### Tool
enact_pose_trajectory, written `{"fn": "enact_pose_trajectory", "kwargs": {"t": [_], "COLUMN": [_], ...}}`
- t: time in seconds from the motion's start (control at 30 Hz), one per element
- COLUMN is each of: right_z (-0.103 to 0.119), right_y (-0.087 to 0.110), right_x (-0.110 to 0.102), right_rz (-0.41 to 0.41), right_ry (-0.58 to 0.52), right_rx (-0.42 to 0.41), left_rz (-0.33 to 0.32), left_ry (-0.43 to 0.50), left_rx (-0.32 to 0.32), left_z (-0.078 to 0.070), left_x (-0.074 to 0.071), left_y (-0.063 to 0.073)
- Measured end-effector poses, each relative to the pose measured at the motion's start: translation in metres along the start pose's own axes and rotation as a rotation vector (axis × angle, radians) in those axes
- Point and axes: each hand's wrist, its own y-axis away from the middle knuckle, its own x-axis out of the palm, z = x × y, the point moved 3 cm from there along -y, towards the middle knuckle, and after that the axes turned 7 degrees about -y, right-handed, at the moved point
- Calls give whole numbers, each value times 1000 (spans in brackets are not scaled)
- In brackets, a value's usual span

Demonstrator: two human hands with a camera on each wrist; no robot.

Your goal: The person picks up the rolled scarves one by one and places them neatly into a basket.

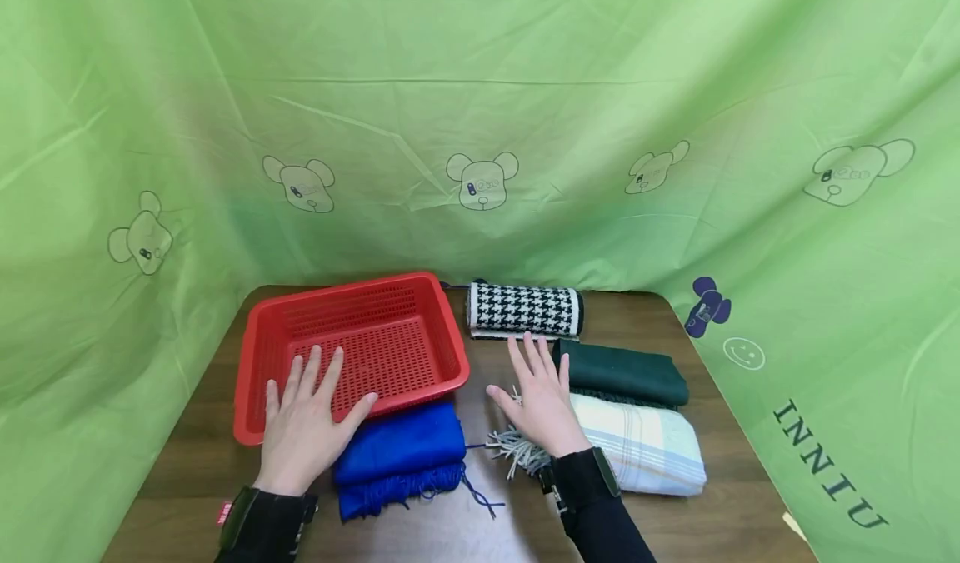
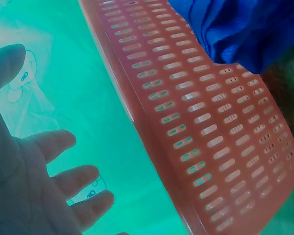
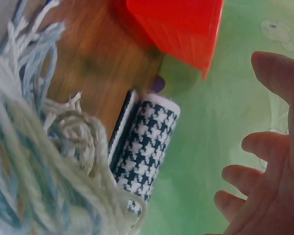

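Observation:
My left hand [image 1: 303,434], fingers spread, is over the near left side of a red plastic basket [image 1: 255,371] and holds nothing. Beside its thumb lies a folded blue scarf [image 1: 405,442] with fringe, close against the basket's near side. My right hand [image 1: 543,405] has its fingers spread too, above the fringed end of a white and light-blue striped scarf [image 1: 645,446]. Behind that scarf is a folded dark green scarf [image 1: 622,374]. A rolled black-and-white houndstooth scarf [image 1: 525,310] lies farther back, also seen in the right wrist view.
Everything lies on a brown wooden table [image 1: 180,463]. A green curtain [image 1: 390,130] with printed mouse heads hangs around its back and sides. A small red tag [image 1: 224,512] shows by the left wrist.

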Motion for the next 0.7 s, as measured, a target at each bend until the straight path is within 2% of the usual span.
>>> {"fn": "enact_pose_trajectory", "kwargs": {"t": [0.3,0.5,0.7], "right_z": [5,10,13], "right_y": [6,13,18], "right_x": [8,13,17], "right_rz": [26,49,58], "right_ry": [-77,-107,-148], "right_rx": [12,16,9], "left_rz": [-20,-18,-23], "left_ry": [4,49,53], "left_rx": [31,46,36], "left_z": [-2,-2,-1], "left_x": [0,-2,-7], "left_y": [14,25,31]}}
